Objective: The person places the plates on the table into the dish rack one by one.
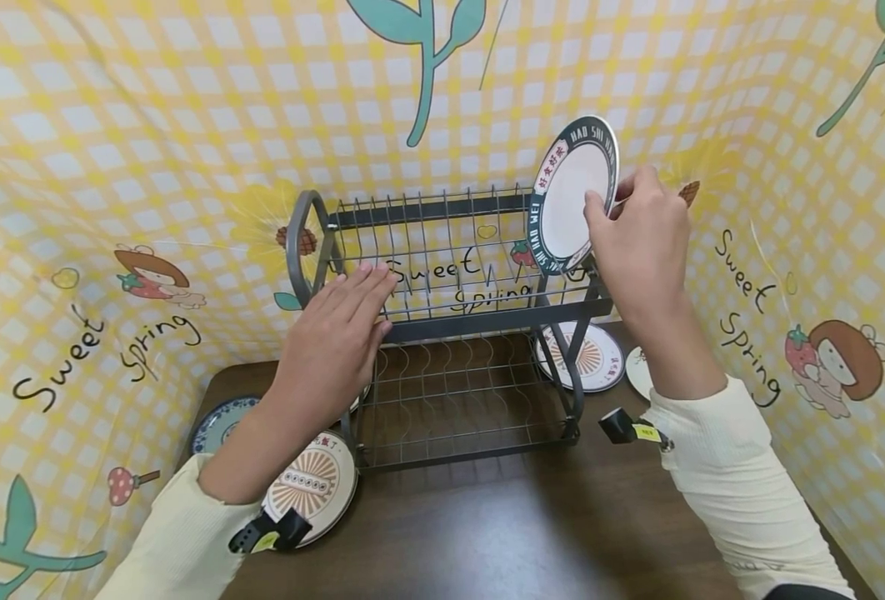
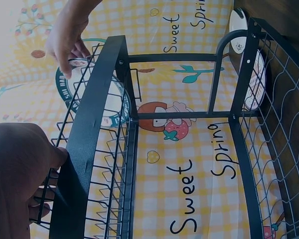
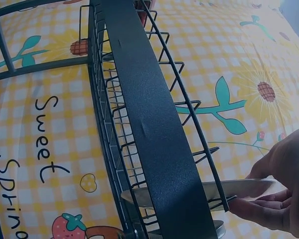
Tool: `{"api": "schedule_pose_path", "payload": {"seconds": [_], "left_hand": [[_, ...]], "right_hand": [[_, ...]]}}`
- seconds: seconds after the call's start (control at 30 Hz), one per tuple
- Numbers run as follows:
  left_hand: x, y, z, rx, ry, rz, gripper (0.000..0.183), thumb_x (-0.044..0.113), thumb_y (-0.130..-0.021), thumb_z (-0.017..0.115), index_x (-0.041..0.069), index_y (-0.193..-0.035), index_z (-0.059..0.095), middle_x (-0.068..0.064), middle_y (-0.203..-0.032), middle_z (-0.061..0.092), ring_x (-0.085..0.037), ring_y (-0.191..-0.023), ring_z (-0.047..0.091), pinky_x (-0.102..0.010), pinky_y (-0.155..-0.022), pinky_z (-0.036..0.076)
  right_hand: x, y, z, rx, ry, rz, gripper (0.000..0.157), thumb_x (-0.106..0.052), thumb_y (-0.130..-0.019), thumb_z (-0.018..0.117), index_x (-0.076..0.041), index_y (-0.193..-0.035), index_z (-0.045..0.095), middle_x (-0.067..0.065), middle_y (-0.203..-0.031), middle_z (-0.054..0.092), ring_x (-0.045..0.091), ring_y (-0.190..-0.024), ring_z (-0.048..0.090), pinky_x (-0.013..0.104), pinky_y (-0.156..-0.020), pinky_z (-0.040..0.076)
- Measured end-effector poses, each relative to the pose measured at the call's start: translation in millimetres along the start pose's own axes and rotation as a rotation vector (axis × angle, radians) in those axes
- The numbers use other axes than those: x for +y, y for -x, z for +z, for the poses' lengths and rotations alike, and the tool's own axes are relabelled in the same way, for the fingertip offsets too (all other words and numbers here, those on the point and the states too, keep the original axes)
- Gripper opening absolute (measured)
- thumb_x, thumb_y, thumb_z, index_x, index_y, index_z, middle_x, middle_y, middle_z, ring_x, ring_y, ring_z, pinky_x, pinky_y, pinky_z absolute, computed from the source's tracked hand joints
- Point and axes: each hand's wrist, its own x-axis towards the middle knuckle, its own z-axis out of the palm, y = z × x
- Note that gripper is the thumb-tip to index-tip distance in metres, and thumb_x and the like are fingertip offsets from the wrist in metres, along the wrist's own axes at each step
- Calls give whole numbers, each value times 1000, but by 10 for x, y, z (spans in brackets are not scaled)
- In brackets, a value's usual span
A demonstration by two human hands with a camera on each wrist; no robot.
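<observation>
My right hand [image 1: 648,242] pinches a round plate [image 1: 573,200] by its right edge, thumb on the front face. The plate has a white middle and a dark green lettered rim. It stands nearly upright, its lower edge among the wires at the right end of the upper tier of a dark metal dish rack [image 1: 480,321]. In the right wrist view the plate [image 3: 259,188] appears edge-on behind the front bar. My left hand [image 1: 337,333] holds the rack's upper tier at its front left. The left wrist view shows that thumb [image 2: 59,157] at the front bar and fingertips beyond the wire.
A plate with an orange ray pattern [image 1: 315,487] lies on the brown table [image 1: 480,533] at left, near a blue-rimmed plate [image 1: 221,425]. Another rayed plate [image 1: 592,358] and a pale plate [image 1: 639,372] lie behind the rack at right. Yellow checked cloth [image 1: 187,125] surrounds the table.
</observation>
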Motion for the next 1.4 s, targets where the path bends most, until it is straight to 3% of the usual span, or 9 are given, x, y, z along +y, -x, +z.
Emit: {"api": "schedule_pose_path", "payload": {"seconds": [0.13, 0.27, 0.4, 0.67, 0.73, 0.9, 1.07, 1.23, 1.4], "left_hand": [[1, -2, 2, 11, -2, 3, 49, 16, -95, 59, 5, -141, 47, -13, -145, 48, -27, -138, 41, -44, -116, 33], [1, -4, 5, 15, -4, 7, 49, 17, -95, 59, 5, -141, 47, -13, -145, 49, -26, -138, 41, -43, -116, 33], [0, 3, -1, 6, -7, 5, 49, 17, -96, 59, 5, -142, 46, -13, -145, 48, -26, -139, 40, -43, -117, 32], [-20, 17, -5, 13, 3, 9, 50, 15, -95, 59, 5, -142, 46, -12, -146, 47, -27, -139, 41, -43, -117, 32], [-21, 17, 1, 16, 3, 13, 49, 16, -95, 59, 5, -141, 47, -12, -146, 47, -26, -139, 41, -42, -117, 31], [-25, 18, 7, 12, -3, 18, 49, 16, -95, 59, 5, -142, 47, -12, -147, 46, -26, -139, 40, -39, -119, 28], [-10, 3, 12, 9, 3, 24, 49, 16, -95, 59, 5, -142, 46, -12, -147, 46, -26, -139, 39, -40, -118, 29], [-10, 17, 17, 17, 5, 26, 51, 15, -95, 60, 5, -143, 45, -13, -146, 47, -26, -140, 39, -42, -117, 31], [-13, 28, 42, 43, 9, 22, 52, 14, -94, 60, 5, -143, 45, -13, -146, 46, -27, -139, 40, -43, -116, 32]], "right_hand": [[1, 40, -35, -26, 35, 42, 48, -45, -94, 54, 0, -108, 60, 16, -92, 69, 30, -85, 63, 36, -73, 47], [37, 115, -74, 23, 62, 35, 57, -57, -91, 51, -4, -110, 61, 11, -90, 69, 28, -84, 63, 35, -69, 41], [115, 209, -101, 90, -5, -82, 52, -53, -89, 59, -3, -102, 62, 11, -88, 67, 26, -80, 64, 34, -69, 42], [417, 373, -132, 103, -65, -269, 43, -44, -91, 63, -1, -96, 65, 12, -83, 64, 24, -74, 64, 17, -65, 41], [536, 401, -143, 90, -69, -341, 38, -38, -92, 63, -1, -95, 67, 12, -83, 66, 25, -75, 63, 19, -65, 43], [815, 480, -125, -23, -84, -581, 27, -18, -85, 74, -2, -106, 71, 11, -106, 70, 28, -99, 65, 37, -84, 52], [1010, 604, -53, -64, -81, -757, 33, -13, -83, 75, -3, -114, 71, 9, -122, 67, 27, -107, 67, 27, -85, 54], [1050, 690, 30, 9, -143, -799, 35, -2, -78, 76, -2, -112, 71, 10, -120, 68, 28, -108, 67, 16, -101, 44], [1011, 694, 83, 45, -157, -758, 33, 2, -76, 77, -1, -108, 73, 11, -117, 69, 27, -108, 67, 13, -102, 43]]}}
